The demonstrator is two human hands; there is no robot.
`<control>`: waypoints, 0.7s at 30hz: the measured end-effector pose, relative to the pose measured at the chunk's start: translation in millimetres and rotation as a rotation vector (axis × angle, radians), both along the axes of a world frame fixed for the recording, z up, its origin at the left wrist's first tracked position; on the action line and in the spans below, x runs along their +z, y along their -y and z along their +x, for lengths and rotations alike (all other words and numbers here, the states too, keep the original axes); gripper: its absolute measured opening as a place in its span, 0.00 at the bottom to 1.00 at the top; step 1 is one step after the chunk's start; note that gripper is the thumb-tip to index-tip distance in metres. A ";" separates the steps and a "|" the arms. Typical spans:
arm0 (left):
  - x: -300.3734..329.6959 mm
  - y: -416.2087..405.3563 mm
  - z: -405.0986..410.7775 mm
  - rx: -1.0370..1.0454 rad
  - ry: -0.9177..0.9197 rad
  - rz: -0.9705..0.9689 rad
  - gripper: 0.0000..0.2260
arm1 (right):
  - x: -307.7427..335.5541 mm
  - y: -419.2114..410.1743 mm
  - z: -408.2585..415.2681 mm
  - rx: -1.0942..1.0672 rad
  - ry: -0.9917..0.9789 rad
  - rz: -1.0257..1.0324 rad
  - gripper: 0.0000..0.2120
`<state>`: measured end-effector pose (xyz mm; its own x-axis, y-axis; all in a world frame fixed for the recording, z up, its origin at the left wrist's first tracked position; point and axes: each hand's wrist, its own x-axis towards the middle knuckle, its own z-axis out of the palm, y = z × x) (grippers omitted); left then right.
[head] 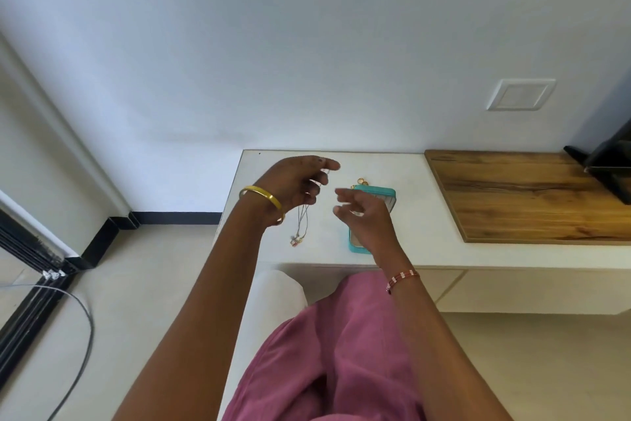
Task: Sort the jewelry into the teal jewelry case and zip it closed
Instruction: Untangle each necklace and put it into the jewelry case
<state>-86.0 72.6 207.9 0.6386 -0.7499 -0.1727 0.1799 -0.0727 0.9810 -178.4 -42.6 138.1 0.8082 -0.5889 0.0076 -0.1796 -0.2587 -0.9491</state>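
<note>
Left of the case [374, 202], my left hand [290, 185] pinches the necklace [302, 222]; right hand [362, 215], fingers loose, should steady the case while I lower it in.

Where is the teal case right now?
The teal case lies on the white table, mid-frame, partly behind the right hand, gold rings at its far end.

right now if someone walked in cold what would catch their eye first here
First, the left hand, raised over the white table and pinching a thin necklace whose pendants dangle near the surface. Just right of it, the right hand hovers with fingers loosely spread above the teal jewelry case. A few gold rings lie just beyond the case's far end.
</note>
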 end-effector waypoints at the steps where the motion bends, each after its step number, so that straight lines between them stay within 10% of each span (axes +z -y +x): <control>1: -0.1 1.8 -1.1 -0.032 0.039 0.047 0.12 | 10.3 -2.8 0.3 0.032 0.037 0.037 0.14; 21: -36.1 -20.5 1.0 0.174 -0.020 0.070 0.14 | 37.0 11.4 -15.7 0.089 0.205 0.441 0.11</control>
